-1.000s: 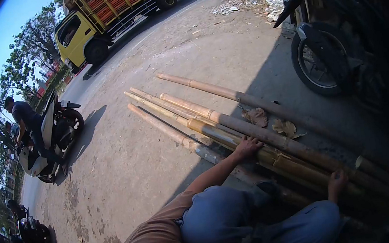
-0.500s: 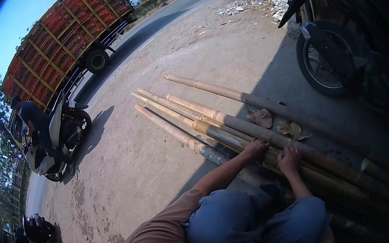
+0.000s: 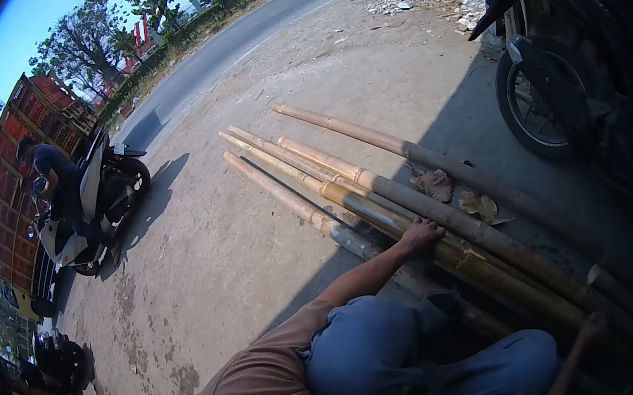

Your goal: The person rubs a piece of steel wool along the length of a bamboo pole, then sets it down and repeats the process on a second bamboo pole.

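Observation:
Several long bamboo poles lie side by side on the ground before my knees. My left hand [image 3: 421, 236] is wrapped over the yellow-green bamboo pole [image 3: 369, 210] in the middle of the bundle. Down at the lower right, in deep shade, my right hand [image 3: 594, 327] is by the near part of the same pole; its fingers are too dark to make out. A thicker brown bamboo pole [image 3: 410, 195] runs just beyond my left hand. Nearer my legs is a pale-marked bamboo pole [image 3: 348, 239], and another bamboo pole [image 3: 364, 134] lies apart on the far side.
Dry leaves [image 3: 482, 208] lie between the poles. A parked motorbike [image 3: 544, 101] stands at the right, near rubble [image 3: 427, 1]. To the left a person [image 3: 56, 176] sits on a scooter [image 3: 101, 195]. A truck with red crates [image 3: 18, 184] is on the road [image 3: 236, 39].
My right hand has moved away from beside my left hand, down and right along the pole. The left hand stays on the pole. The truck has moved left, and a motorbike has come nearer.

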Tool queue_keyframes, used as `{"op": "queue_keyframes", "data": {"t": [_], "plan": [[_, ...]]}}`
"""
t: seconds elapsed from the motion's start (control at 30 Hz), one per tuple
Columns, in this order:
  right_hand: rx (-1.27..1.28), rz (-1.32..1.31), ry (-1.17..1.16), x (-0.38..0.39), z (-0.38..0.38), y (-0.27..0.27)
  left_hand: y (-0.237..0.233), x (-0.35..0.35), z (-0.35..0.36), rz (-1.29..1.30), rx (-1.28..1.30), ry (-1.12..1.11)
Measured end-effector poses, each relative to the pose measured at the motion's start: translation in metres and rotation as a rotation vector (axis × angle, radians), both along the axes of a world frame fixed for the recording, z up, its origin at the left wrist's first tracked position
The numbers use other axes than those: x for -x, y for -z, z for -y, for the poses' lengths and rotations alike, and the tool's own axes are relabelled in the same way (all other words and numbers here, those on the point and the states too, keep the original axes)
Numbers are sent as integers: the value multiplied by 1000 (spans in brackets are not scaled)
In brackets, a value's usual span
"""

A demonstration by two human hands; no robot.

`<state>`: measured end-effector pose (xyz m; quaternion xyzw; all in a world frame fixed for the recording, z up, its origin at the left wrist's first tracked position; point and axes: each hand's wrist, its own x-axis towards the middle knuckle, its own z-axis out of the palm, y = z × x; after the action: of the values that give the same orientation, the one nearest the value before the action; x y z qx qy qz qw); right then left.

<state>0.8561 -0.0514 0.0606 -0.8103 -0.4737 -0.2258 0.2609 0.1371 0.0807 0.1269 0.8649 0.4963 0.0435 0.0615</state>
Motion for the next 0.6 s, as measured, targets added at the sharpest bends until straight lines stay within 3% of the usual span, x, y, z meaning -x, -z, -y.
{"op": "queue_keyframes", "data": {"t": [0.1,0.13,0.17,0.27,0.33,0.4,0.5,0.6], "plan": [[143,37,186,121,-14,-50,5,-2,3,30,-111,-5],[-8,20,6,146,-24,-24,4,-3,5,36,-153,-8],[-47,-15,-89,205,-29,-36,7,-3,3,24,-144,-17],[-65,-187,-597,367,-45,-55,10,-2,3,21,-101,-12],[-28,-181,-767,445,-59,-70,12,-3,9,50,-158,-22],[57,-157,-846,462,-63,-78,4,-4,19,69,-121,-38],[-20,-182,-776,438,-46,-70,10,-4,31,37,-252,-72],[-106,-42,-486,354,-18,-62,18,-2,28,50,-278,-84]]}}
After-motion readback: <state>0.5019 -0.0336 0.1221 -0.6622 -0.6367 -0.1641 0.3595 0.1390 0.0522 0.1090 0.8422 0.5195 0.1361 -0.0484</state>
